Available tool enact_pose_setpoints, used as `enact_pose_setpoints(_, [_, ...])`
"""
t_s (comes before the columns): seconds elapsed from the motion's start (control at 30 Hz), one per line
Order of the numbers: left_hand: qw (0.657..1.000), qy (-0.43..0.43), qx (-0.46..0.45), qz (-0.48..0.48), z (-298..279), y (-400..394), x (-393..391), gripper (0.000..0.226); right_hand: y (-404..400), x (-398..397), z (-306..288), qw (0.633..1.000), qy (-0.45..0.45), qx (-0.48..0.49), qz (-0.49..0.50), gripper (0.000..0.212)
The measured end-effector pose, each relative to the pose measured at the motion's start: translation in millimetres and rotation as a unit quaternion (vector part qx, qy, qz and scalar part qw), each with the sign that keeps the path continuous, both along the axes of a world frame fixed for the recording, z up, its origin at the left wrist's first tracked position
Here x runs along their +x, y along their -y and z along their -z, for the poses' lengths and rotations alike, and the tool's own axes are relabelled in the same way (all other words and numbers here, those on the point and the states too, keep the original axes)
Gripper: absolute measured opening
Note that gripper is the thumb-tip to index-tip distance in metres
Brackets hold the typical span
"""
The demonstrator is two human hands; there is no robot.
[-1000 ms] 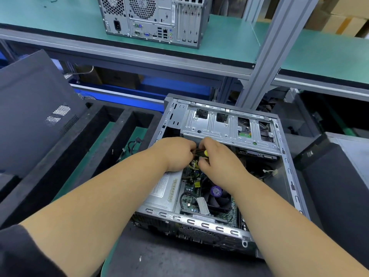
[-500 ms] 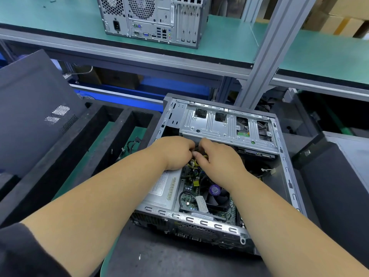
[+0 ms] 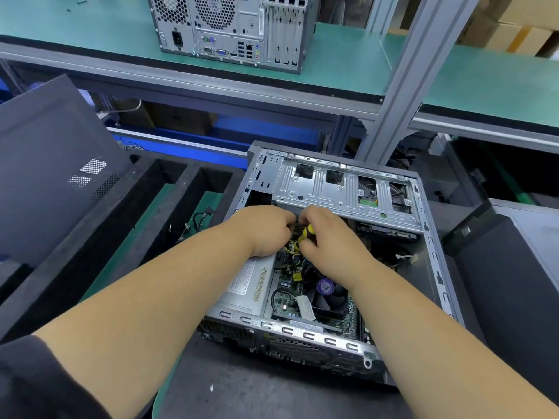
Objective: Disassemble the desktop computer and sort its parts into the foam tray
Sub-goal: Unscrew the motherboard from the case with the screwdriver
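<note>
Yellow-black connector (image 3: 306, 233) now visible btwn hands | R hand (image 3: 329, 237) pinches it | L hand (image 3: 266, 229) curled, grip unclear | open PC case (image 3: 429, 237)

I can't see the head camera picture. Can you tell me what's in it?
Two bare hands, the left hand and the right hand, work close together inside an open computer case lying on its side, the right one gripping a yellow and black screwdriver. A black foam tray sits to the left, and another computer stands on the green shelf behind.
</note>
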State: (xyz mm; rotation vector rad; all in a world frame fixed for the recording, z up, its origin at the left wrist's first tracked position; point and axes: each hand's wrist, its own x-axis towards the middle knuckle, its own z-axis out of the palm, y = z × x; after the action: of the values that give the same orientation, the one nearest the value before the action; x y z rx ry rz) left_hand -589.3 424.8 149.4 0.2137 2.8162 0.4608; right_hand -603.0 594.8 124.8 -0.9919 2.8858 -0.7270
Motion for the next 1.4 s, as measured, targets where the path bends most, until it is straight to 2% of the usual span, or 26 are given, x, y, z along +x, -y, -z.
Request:
enact_pose_setpoints(0.1, [1.0, -0.002, -0.005, 0.003, 0.3, 0.0, -0.3, 0.013, 1.0, 0.9, 0.7, 0.997, -0.055, 0.045, 0.02, 0.018])
enact_pose_setpoints(0.17, [1.0, -0.004, -0.006, 0.003, 0.2, 0.0, 0.2, 0.011, 1.3, 0.1, 1.8, 0.99, -0.099, 0.092, 0.043, 0.025])
enact_pose_setpoints(0.27, [1.0, 0.0, -0.002, 0.001, -1.0, -0.4, 1.1, 0.013, 1.3, 1.0, 1.4, 0.999, -0.033, 0.032, 0.021, 0.017])
enact_pose_setpoints(0.33, [1.0, 0.0, -0.002, 0.0, -1.8, -0.7, 1.7, 0.015, 0.3, 1.7, -0.1, 1.0, -0.004, 0.019, 0.006, 0.022])
enact_pose_setpoints(0.43, [1.0, 0.003, 0.002, -0.001, -2.0, -0.8, 1.5, 0.015, -1.4, 0.3, -0.7, 0.995, -0.052, 0.068, 0.042, 0.017])
enact_pose_setpoints(0.47, [1.0, 0.005, 0.003, -0.001, -1.9, -0.8, 1.6, 0.015, -1.6, -0.1, -0.4, 0.994, -0.058, 0.081, 0.052, 0.021])
enact_pose_setpoints(0.57, [1.0, 0.004, 0.003, -0.002, -1.6, -0.8, 1.8, 0.015, -1.2, 1.1, 0.1, 0.999, -0.017, 0.036, 0.029, 0.017])
enact_pose_setpoints(0.63, [1.0, 0.004, 0.003, -0.003, -1.6, -0.9, 1.7, 0.015, -2.0, 2.2, -1.5, 1.0, 0.012, 0.017, 0.017, 0.022])
enact_pose_setpoints(0.77, [1.0, 0.004, 0.002, 0.001, -0.8, -0.5, 0.8, 0.015, -3.2, 0.1, -1.3, 0.995, -0.044, 0.07, 0.05, 0.02])
enact_pose_setpoints(0.87, [1.0, 0.001, 0.001, 0.001, -0.1, -0.1, 0.6, 0.015, -2.8, -0.2, 1.7, 0.999, -0.005, 0.026, 0.034, 0.016])
enact_pose_setpoints(0.93, [1.0, -0.003, -0.001, 0.001, 0.6, -0.2, 0.1, 0.014, -3.4, 0.4, 1.4, 1.0, 0.016, 0.002, 0.022, 0.024])
enact_pose_setpoints(1.03, [1.0, 0.002, -0.005, 0.0, 0.5, -0.4, -1.4, 0.019, -3.7, 0.7, 0.5, 0.998, -0.017, 0.035, 0.042, 0.021])
enact_pose_setpoints(1.1, [0.999, 0.012, -0.04, 0.012, 0.0, -1.6, -2.4, 0.024, -4.6, 0.5, 1.6, 0.996, -0.039, 0.054, 0.055, 0.019])
enact_pose_setpoints(1.2, [0.989, 0.04, -0.133, 0.049, 0.3, -6.1, -6.0, 0.032, -5.8, 0.7, 2.9, 0.999, -0.012, 0.018, 0.046, 0.014])
enact_pose_setpoints(1.3, [0.98, 0.078, -0.168, 0.078, 2.5, -8.0, -11.0, 0.034, -7.2, 0.7, 0.3, 0.999, 0.024, -0.021, 0.034, 0.019])
enact_pose_setpoints(1.4, [0.972, 0.108, -0.184, 0.104, 2.5, -8.9, -14.5, 0.031, -6.6, 0.4, 0.8, 0.999, 0.022, 0.0, 0.032, 0.017])
